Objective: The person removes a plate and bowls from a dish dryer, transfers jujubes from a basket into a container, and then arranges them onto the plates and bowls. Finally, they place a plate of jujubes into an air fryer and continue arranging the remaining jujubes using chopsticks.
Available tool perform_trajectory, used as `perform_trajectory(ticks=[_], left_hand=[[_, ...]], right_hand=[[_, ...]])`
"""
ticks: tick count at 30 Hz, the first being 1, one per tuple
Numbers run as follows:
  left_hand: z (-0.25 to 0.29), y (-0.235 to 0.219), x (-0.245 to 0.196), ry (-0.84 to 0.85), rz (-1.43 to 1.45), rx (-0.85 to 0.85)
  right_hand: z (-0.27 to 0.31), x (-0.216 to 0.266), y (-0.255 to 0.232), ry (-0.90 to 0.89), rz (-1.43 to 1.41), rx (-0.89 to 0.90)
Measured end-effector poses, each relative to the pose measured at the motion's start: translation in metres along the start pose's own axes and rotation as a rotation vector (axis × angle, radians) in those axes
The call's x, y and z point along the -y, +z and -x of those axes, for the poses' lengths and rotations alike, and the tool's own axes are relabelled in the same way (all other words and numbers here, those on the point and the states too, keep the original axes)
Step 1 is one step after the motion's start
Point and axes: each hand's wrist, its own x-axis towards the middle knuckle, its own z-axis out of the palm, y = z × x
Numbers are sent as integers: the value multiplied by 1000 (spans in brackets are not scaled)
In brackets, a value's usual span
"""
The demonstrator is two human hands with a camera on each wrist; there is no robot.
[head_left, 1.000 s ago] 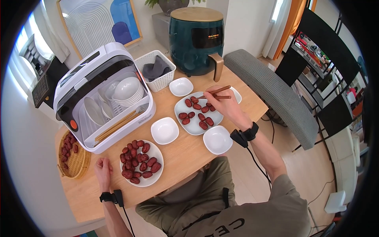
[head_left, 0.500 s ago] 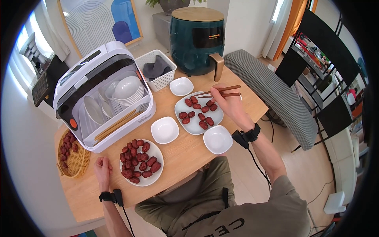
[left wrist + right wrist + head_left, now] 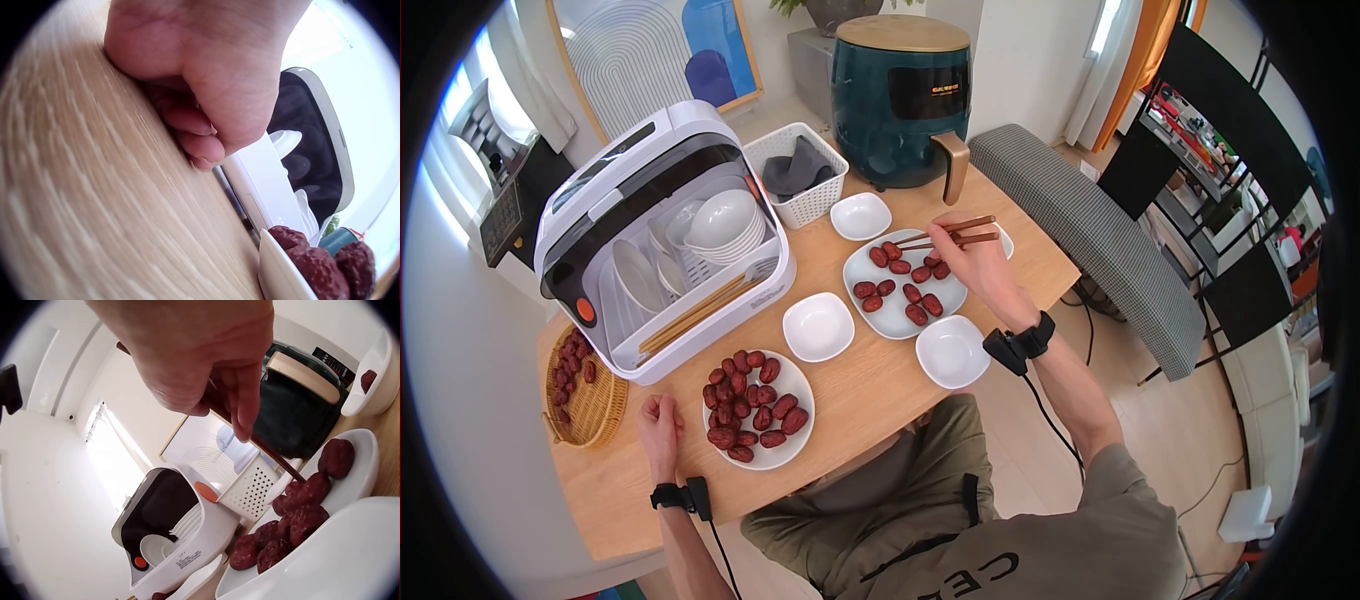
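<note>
My right hand (image 3: pixel 980 262) grips a pair of brown chopsticks (image 3: pixel 972 238) over the white plate (image 3: pixel 878 322) of red dates. In the head view the chopstick tips are right at a date (image 3: pixel 892 250) near the plate's upper edge; the right wrist view shows a tip against a date (image 3: pixel 315 487) among several others. My left hand (image 3: pixel 660 425) rests on the tabletop with loosely curled fingers and nothing held. Next to it stands a round white plate (image 3: pixel 785 458) heaped with dates.
Square white bowls (image 3: pixel 818 328) (image 3: pixel 952 353) (image 3: pixel 861 216) surround the date plate; another small bowl (image 3: pixel 378 394) holds one date. A wicker basket (image 3: pixel 605 410) with dates, dish rack (image 3: pixel 770 285), white basket (image 3: pixel 810 205) and green air fryer (image 3: pixel 900 130) stand around the table's far side.
My right hand moved right with the chopsticks, drawing their tips back, then shifted slightly left so the tips came to the upper date. The left hand stays in place.
</note>
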Motion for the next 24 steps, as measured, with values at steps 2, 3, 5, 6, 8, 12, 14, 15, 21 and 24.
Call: perform_trajectory(ticks=[2, 3, 5, 6, 8, 12, 14, 15, 21, 24], left_hand=[[1, 0, -1, 17, -5, 2], [1, 1, -1, 17, -5, 2], [1, 1, -1, 24, 4, 5], [0, 1, -1, 24, 5, 5], [0, 0, -1, 25, -1, 6], [0, 0, 0, 28, -1, 4], [0, 0, 0, 30, -15, 1], [0, 0, 0, 29, -14, 0], [0, 1, 2, 17, 0, -12], [0, 0, 2, 28, -12, 14]], right_hand=[[1, 1, 0, 22, -9, -1], [1, 2, 0, 37, -10, 5], [2, 2, -1, 52, -10, 10], [3, 2, 0, 54, -20, 11], [3, 2, -1, 56, -30, 11], [4, 2, -2, 52, -24, -6], [5, 2, -5, 50, -37, -24], [6, 3, -8, 25, -27, -35], [9, 20, -30, -49, 79, 63], [9, 27, -33, -14, 83, 138]])
